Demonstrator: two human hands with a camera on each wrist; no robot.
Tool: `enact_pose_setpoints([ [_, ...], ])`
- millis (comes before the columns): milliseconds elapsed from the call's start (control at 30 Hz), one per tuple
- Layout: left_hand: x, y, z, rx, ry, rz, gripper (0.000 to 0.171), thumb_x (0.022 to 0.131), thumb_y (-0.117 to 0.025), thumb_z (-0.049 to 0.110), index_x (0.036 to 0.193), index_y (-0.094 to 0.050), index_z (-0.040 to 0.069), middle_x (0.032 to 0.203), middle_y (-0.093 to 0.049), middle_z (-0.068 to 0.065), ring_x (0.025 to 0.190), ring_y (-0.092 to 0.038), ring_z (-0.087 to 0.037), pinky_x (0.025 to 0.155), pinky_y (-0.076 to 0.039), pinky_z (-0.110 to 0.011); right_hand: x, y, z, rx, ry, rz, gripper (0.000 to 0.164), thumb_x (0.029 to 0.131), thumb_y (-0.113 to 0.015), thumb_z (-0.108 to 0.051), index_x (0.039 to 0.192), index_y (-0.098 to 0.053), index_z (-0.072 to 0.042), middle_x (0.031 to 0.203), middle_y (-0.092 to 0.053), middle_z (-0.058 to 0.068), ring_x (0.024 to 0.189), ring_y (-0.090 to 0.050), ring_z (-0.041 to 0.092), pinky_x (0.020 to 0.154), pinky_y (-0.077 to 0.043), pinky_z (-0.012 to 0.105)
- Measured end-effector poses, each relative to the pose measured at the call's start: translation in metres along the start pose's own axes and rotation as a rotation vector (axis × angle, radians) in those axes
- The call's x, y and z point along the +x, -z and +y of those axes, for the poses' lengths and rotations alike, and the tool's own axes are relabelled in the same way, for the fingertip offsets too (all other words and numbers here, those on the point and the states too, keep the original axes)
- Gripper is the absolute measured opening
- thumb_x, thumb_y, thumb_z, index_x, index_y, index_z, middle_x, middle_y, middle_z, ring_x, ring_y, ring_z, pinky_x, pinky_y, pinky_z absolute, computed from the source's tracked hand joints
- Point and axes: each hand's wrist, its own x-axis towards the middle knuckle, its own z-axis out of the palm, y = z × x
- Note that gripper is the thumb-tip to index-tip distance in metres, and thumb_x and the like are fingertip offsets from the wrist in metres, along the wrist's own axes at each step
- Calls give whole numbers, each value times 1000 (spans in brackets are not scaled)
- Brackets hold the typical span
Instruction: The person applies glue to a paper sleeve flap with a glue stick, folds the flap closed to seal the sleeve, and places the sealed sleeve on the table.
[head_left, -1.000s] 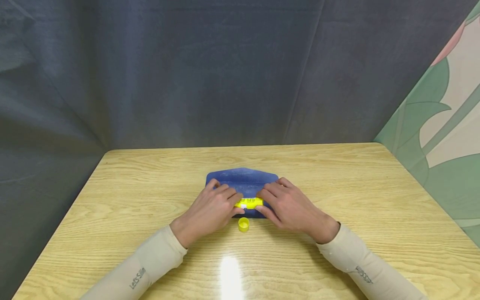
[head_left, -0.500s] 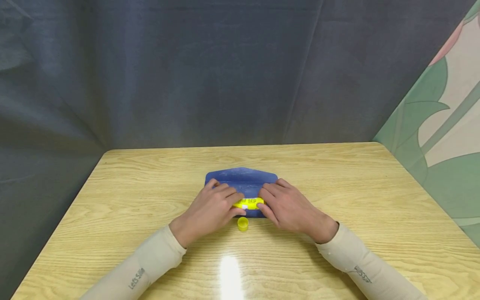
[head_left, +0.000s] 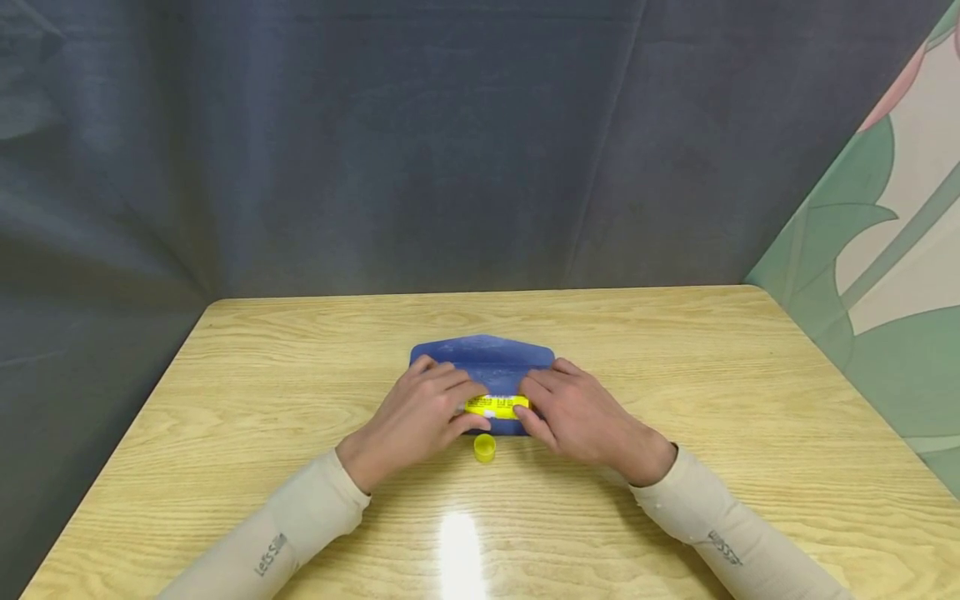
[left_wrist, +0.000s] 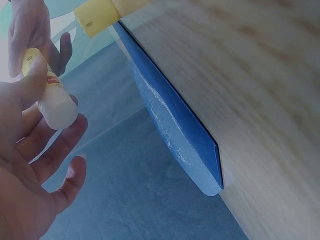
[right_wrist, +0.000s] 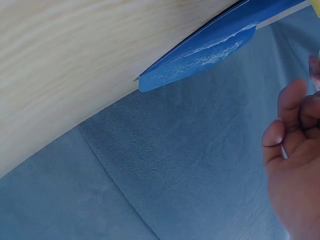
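Both hands hold a yellow glue stick (head_left: 497,407) level above a dark blue envelope (head_left: 483,350). My left hand (head_left: 420,412) grips its left end between thumb and fingers, and my right hand (head_left: 581,417) pinches the right end. From the left wrist, the glue stick's white end (left_wrist: 59,109) shows between the left thumb and fingers. The envelope lies with its flap spread away from me, and whitish smears streak the flap (right_wrist: 200,62) in the right wrist view. A yellow cap (head_left: 484,448) sits on the table just in front of the envelope, its hollow side up.
A light wood-grain table (head_left: 262,375) carries everything. Behind it and to the left hangs a dark grey cloth (head_left: 420,167). At the right stands a surface with a green and pink leaf pattern (head_left: 900,250).
The left fingers have shifted slightly leftward on the glue stick, so more of its yellow label shows. Its printed label seems turned a little. Envelope and cap stay where they were.
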Motion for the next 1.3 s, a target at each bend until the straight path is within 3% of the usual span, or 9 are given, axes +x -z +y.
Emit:
enact_pose_setpoints([
  [200, 1, 0, -1, 6, -6, 18, 33, 82, -77, 44, 102, -76, 17, 89, -73, 8, 81, -65, -10, 76, -42, -30, 0, -2, 1, 29, 10, 38, 50, 109, -24, -40, 72, -48, -17, 62, -37, -10, 57, -31, 5, 63, -33, 26],
  [667, 2, 2, -3, -61, 32, 39, 35, 75, -83, 42, 100, -77, 19, 91, -75, 9, 81, -65, -8, 74, -41, -29, 1, 2, 2, 89, -4, 17, 50, 108, -31, -44, 66, -43, -20, 59, -33, -12, 54, -26, 3, 62, -29, 24],
  [1000, 0, 1, -3, -20, 20, 27, 32, 81, -80, 39, 104, -77, 17, 93, -74, 6, 87, -65, -14, 77, -43, -31, 1, 5, 1, 101, -18, 54, 38, 104, -46, -48, 91, -61, -16, 79, -58, -4, 67, -49, 8, 67, -47, 27],
  [1300, 0, -1, -1, 7, 50, 5, 27, 88, -75, 36, 104, -76, 13, 94, -74, 3, 88, -67, -16, 75, -43, -30, 2, 6, 1, 117, -14, 69, 33, 92, -68, -42, 107, -61, -13, 93, -63, -2, 77, -56, 10, 72, -53, 27],
])
